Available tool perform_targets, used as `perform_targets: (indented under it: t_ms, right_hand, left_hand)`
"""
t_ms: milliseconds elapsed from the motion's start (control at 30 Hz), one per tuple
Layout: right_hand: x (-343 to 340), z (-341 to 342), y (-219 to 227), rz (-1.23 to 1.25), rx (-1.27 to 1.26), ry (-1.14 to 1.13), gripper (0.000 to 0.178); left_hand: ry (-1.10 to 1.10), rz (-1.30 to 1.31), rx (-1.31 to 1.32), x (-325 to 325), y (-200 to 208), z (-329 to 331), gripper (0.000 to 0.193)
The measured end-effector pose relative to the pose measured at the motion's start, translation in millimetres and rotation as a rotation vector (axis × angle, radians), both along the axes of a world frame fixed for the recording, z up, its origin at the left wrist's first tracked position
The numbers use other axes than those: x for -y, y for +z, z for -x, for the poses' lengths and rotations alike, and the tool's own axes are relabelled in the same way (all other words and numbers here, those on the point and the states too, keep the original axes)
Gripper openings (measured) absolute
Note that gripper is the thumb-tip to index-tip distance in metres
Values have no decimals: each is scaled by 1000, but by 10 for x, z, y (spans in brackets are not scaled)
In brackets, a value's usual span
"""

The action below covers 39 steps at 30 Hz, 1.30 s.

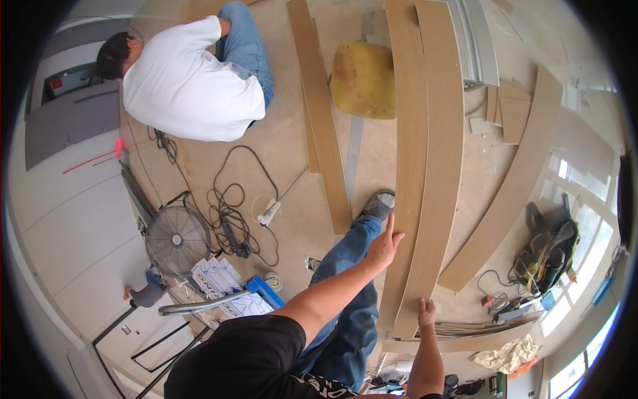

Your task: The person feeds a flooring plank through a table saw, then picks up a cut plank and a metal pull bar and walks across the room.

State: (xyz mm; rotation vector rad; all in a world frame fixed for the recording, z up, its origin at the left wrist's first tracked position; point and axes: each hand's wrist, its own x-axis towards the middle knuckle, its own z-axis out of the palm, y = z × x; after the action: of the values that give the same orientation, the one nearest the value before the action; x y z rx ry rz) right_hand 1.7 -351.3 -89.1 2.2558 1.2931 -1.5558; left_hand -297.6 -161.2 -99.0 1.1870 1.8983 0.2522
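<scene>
Two long wood-look floor planks run away from me, overlapping. The right plank (442,133) lies partly over the left plank (411,153). My left hand (383,249) is at the left plank's left edge, index finger stretched out and thumb apart; its other fingers are partly hidden. At the near end of the right plank, my right hand (426,312) is closed on its right edge, with the fingers beneath out of sight. My shoe (379,204) rests on the floor beside the left plank.
Farther left, a person (193,80) in a white shirt sits bent over. Tangled cables (229,219), a power strip (269,211) and a floor fan (176,239) lie left. More planks (325,126), a yellow stool (363,80), a curved-looking plank (505,193) and a tool bag (548,249) surround me.
</scene>
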Motion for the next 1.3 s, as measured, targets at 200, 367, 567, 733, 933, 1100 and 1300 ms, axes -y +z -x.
perform_targets:
  t_ms: [200, 367, 567, 733, 933, 1100, 1300]
  right_hand:
    - [100, -47, 13, 15, -2, 7, 56]
    - [209, -88, -75, -48, -2, 47, 57]
    - [341, -162, -149, -75, 5, 34, 56]
    - [329, -140, -98, -48, -27, 43, 56]
    - [262, -114, 20, -7, -37, 47, 54]
    - [307, -96, 189, -14, 0, -54, 54]
    - [-377, 18, 816, -70, 121, -381, 57]
  left_hand:
    - [17, 55, 50, -19, 125, -30, 76]
    - [40, -10, 62, 57, 77, -25, 76]
    - [65, -42, 89, 75, 92, -53, 75]
    - [34, 34, 67, 124, 84, -32, 75]
    - [100, 8, 116, 258, 33, 36, 75]
    - [158, 81, 184, 157, 149, -22, 64]
    - [367, -14, 224, 319, 63, 33, 50]
